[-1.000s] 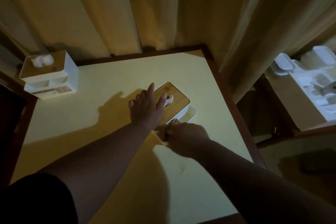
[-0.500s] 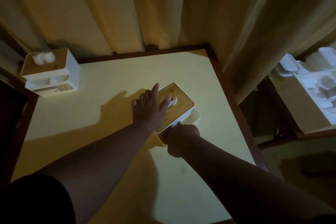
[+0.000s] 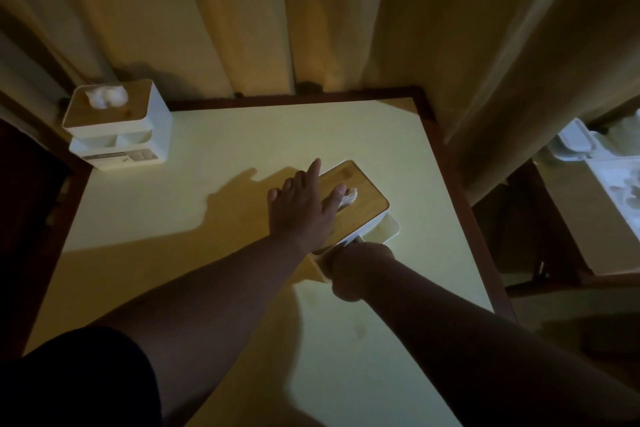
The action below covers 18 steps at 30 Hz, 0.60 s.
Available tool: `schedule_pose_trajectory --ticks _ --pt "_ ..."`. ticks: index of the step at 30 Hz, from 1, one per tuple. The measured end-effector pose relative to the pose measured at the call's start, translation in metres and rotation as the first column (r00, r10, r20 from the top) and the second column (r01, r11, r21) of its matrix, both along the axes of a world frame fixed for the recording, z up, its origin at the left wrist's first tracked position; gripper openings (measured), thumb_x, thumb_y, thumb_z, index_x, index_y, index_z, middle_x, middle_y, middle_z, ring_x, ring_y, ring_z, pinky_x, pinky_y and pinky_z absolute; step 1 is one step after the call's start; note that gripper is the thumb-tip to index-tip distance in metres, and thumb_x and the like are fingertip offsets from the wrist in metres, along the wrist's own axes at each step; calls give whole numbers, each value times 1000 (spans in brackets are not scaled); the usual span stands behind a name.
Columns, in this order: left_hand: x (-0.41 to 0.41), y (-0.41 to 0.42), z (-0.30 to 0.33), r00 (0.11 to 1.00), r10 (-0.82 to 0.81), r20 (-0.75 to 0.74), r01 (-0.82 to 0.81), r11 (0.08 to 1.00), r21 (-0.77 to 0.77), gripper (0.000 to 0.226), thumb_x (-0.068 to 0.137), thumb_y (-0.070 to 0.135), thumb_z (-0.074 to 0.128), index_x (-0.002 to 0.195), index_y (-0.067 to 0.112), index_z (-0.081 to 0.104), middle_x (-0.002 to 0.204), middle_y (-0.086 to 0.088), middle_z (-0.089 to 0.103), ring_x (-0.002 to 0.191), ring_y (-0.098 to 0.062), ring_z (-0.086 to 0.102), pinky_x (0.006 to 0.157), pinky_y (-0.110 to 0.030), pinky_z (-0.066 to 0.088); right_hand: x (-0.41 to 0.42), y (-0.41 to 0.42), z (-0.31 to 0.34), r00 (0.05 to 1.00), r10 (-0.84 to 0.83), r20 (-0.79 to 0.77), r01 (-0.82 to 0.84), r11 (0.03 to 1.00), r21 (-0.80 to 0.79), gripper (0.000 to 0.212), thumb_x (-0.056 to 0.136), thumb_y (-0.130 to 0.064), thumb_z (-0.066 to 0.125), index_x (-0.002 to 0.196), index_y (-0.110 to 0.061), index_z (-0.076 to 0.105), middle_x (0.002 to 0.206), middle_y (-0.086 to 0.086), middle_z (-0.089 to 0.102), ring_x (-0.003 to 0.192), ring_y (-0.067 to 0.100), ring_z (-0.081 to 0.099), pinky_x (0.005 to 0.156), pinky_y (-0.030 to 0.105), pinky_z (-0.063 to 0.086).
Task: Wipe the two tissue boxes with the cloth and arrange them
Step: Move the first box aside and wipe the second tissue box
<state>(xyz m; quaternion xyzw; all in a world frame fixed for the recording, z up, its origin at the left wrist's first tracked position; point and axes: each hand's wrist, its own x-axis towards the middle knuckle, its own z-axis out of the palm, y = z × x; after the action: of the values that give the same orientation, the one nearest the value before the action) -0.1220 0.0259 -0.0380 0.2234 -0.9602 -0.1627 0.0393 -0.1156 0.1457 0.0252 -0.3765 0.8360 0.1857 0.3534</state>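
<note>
A white tissue box with a wooden lid (image 3: 360, 194) stands right of the table's middle, a tuft of tissue poking from its slot. My left hand (image 3: 301, 208) lies flat on the lid with straight fingers, pressing it down. My right hand (image 3: 356, 269) is curled against the box's near front side; the cloth is hidden under it and cannot be made out. A second white tissue box with a wooden lid (image 3: 117, 125) stands at the table's far left corner, tissue sticking up from it.
The pale yellow table (image 3: 221, 156) has a dark wooden rim. Beige curtains (image 3: 311, 10) hang close behind it. Off to the right, a lower surface holds white plastic containers (image 3: 602, 180). A gap separates the two pieces of furniture.
My right hand has slid to the right and closer along the box's near side. My left hand stays on the lid. The view has shifted slightly.
</note>
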Motion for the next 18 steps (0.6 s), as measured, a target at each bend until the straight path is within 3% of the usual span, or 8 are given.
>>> schedule_pose_trajectory --ticks 2,6,10,13,18 --pt "-1 1 0 1000 2 5 -2 1000 7 69 101 64 23 158 26 21 146 -5 50 132 -25 45 105 -47 28 -5 0 3 998 -7 57 6 1000 14 41 102 -16 50 143 -10 49 131 13 58 127 28 56 103 40 50" --pt "-1 1 1 1000 3 1 -3 1000 17 69 101 63 24 158 25 22 146 -6 50 132 -26 46 105 -47 28 -11 0 1 982 13 188 -7 1000 -30 30 99 -8 50 126 -1 60 86 7 53 116 30 60 98 36 47" --pt "-1 -1 0 1000 0 10 0 1000 29 70 99 64 22 159 26 21 146 -5 49 133 -26 44 105 -47 27 -19 5 -6 956 -38 290 56 997 -53 32 100 -11 48 128 -4 61 120 13 64 118 29 58 100 36 45" --pt "0 -1 -1 1000 5 2 -5 1000 28 70 100 64 22 158 26 21 146 -4 49 132 -25 44 105 -47 27 -13 12 -12 983 -42 181 64 991 -116 32 91 -17 51 121 -16 62 112 7 65 105 24 62 94 38 55" --pt "-2 0 -1 1000 9 4 -9 1000 23 69 100 65 22 158 27 22 145 -4 50 131 -25 45 104 -47 28 2 1 -17 998 3 68 1 998 -67 35 91 -21 56 126 -15 59 118 8 61 117 27 58 97 38 52"
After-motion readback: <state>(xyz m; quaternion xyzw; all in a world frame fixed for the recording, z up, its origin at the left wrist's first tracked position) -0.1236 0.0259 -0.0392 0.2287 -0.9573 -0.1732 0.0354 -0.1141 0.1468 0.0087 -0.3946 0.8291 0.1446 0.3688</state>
